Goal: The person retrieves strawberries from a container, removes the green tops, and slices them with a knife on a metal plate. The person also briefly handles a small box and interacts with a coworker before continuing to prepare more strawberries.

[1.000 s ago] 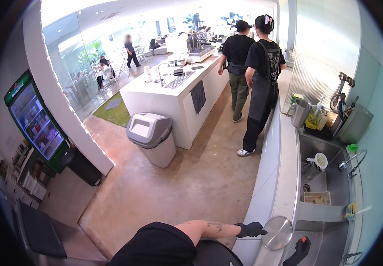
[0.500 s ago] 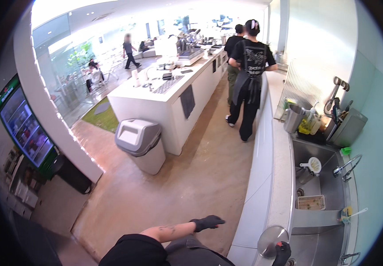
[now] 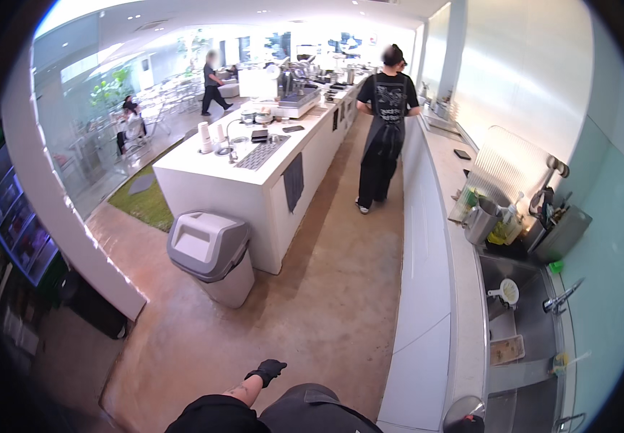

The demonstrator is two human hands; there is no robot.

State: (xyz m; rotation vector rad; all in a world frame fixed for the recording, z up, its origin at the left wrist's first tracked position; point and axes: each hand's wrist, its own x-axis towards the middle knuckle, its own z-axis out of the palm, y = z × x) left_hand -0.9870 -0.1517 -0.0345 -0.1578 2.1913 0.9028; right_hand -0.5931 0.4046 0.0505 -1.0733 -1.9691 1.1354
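Observation:
My left hand (image 3: 268, 371), in a black glove, hangs over the floor in front of my apron with its fingers loosely apart and nothing in them. At the lower right edge, my right hand (image 3: 475, 426), also black-gloved, is mostly cut off by the frame. Its fingers close at the rim of a round, shiny metal lid (image 3: 462, 411) beside the sink. The lid lies partly over the edge of the pale counter (image 3: 468, 325). How the unseen fingers grip it is hidden.
To my right are a steel sink (image 3: 499, 268) with a white strainer (image 3: 507, 293) and a shallow tray (image 3: 507, 350). A metal pitcher (image 3: 481, 221) stands behind it. A grey-lidded bin (image 3: 211, 249) is beside the white island (image 3: 211, 184). A person in black (image 3: 384, 130) stands ahead in the aisle.
My view has shifted forward along the aisle. My left hand has swung left and closer to my body. My right hand and the lid have slid lower, toward the frame's bottom edge.

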